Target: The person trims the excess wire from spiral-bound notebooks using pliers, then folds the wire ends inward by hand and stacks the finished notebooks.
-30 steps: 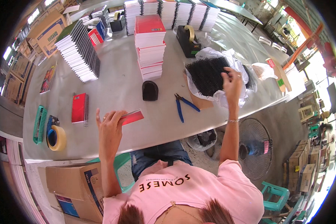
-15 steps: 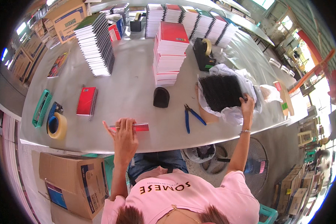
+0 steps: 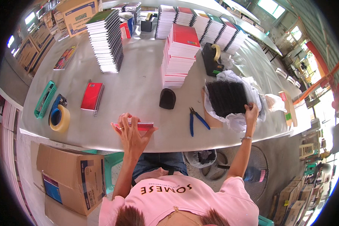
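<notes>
Near the table's front edge, my left hand point(image 3: 133, 133) grips a small red-covered notepad point(image 3: 146, 126), thumb at its right end and fingers over its top. Most of the pad's left part is hidden behind the hand. My right hand point(image 3: 251, 113) reaches to the right and pinches the edge of a pile of black spiral binding coils point(image 3: 228, 98). That pile rests in a crumpled white plastic bag point(image 3: 254, 88). Blue-handled pliers point(image 3: 197, 119) lie between the hands. Beyond them sits a small black rounded block point(image 3: 167, 99). A red spiral notebook point(image 3: 92, 96) lies to the left.
A tall stack of red-covered pads point(image 3: 179, 56) stands mid-table, a stack of spiral notebooks point(image 3: 106, 45) left of it. A black tape dispenser point(image 3: 211, 60) is near the bag. At left are a tape roll point(image 3: 59, 118) and green basket point(image 3: 46, 100). A cardboard box point(image 3: 69, 177) stands below.
My left hand has opened its thumb out to the right end of the red notepad. My right hand stays at the coils. The whole view has shifted slightly.
</notes>
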Tool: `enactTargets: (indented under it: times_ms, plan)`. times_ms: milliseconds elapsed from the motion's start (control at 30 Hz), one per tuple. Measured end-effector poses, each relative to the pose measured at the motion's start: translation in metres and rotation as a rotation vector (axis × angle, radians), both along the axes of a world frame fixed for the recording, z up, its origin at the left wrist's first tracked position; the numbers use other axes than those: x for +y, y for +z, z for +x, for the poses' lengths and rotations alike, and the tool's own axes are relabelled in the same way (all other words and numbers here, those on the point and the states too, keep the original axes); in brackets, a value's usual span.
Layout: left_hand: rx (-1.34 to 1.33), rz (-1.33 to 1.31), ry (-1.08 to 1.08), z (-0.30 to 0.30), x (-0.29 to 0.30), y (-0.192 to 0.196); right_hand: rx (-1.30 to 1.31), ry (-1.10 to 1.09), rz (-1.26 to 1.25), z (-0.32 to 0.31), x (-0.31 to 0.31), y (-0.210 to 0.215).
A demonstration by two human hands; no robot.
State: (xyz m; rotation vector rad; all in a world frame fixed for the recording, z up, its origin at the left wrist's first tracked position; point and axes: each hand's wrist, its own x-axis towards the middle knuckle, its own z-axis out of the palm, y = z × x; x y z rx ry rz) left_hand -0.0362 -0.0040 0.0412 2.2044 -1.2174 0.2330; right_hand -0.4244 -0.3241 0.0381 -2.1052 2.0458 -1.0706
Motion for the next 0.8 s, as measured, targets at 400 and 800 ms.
enactTargets:
  times_ms: [400,800]
  plan:
    - [-0.015,-0.082,0.013,0.002,-0.007,-0.004,0.162,-0.046,-0.227,0.015,0.012,-0.011]
    - [-0.023,-0.102,0.005,0.005,-0.010,-0.004,0.053,-0.089,-0.213,0.018,0.014,-0.014]
